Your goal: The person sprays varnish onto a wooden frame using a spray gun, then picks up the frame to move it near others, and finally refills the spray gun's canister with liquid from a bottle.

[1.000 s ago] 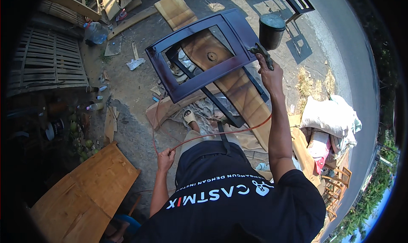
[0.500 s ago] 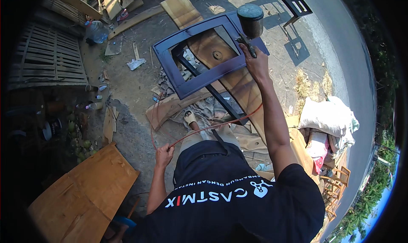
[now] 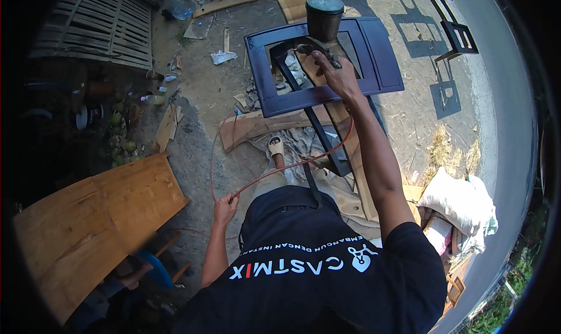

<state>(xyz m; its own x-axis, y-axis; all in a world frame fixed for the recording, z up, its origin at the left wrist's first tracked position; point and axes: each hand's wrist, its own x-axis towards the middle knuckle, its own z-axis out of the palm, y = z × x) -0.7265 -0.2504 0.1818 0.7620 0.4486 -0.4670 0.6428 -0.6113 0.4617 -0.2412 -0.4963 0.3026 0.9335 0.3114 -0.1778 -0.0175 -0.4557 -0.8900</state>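
In my right hand [image 3: 342, 77] is a spray gun [image 3: 315, 47], its dark cup with a greenish lid [image 3: 325, 5] standing on top. The gun is over the middle of a dark purple-painted wooden frame [image 3: 383, 56] with a wide opening. From the gun a reddish hose [image 3: 286, 169] loops back to my left hand [image 3: 224, 210], whose fingers are closed around it. Below the frame runs a dark bar [image 3: 320, 136], and a long brown plank [image 3: 357, 185] passes underneath. The gun's nozzle is hard to make out, as is any spray.
A dark painted chair-like piece [image 3: 459, 39] stands at the far right by the road [image 3: 502, 94]. White sacks [image 3: 459, 199] are piled at the right. Brown wooden panels [image 3: 111, 211] lie at the lower left. A curved timber [image 3: 263, 125] rests near my feet.
My right hand has carried the spray gun leftward, from the frame's right side to over its middle. The view has shifted. My left hand still grips the hose.
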